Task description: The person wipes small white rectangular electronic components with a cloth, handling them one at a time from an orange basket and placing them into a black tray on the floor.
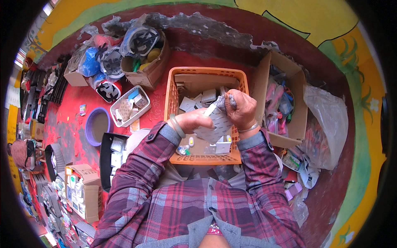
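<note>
Plaid sleeves point(198, 206) nearest — left hand point(194, 120) pinched white card point(215, 126), right hand point(240, 108) gripped clear packet point(226, 101) at card's far end, both over orange basket point(206, 157) so pieces dropped in.

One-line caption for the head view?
Both hands hold a white card over an orange basket of small packets.

This looks like a small goods stockroom or home packing spot on a red floor point(66, 124). Cardboard boxes point(285, 103), an orange crate point(206, 74), a white basket point(130, 106) and bagged items point(103, 58) full of small packaged wares crowd beneath a painted wall point(297, 16).
</note>
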The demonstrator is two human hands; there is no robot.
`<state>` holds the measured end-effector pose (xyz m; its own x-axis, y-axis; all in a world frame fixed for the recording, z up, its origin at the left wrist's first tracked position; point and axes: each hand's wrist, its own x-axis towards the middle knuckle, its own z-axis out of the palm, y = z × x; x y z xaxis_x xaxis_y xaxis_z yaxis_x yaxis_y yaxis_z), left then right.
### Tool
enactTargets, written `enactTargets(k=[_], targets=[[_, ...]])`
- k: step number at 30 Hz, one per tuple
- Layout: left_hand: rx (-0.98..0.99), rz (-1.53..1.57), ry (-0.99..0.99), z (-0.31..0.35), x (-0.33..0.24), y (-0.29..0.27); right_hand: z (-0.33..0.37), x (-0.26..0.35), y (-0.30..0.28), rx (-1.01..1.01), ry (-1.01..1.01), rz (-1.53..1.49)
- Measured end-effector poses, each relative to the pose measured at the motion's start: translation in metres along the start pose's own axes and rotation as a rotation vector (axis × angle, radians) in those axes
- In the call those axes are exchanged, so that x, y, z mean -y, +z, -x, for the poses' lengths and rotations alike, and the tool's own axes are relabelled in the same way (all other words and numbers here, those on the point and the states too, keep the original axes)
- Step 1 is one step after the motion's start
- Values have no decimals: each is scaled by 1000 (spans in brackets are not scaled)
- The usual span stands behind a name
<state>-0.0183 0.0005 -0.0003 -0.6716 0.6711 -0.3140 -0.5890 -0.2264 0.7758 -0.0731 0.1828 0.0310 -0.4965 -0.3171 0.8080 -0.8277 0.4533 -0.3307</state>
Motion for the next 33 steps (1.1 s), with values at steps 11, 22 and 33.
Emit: enactTargets(k=[11,22,33], targets=[[9,102,233,39,-30,-2,7,-79,-42,-193,979,-1550],[-85,39,121,31,-16,-13,7,-7,-4,412,1092,-1504],[-104,-47,66,30,-20,-9,7,-7,-11,550,1136,-1353]])
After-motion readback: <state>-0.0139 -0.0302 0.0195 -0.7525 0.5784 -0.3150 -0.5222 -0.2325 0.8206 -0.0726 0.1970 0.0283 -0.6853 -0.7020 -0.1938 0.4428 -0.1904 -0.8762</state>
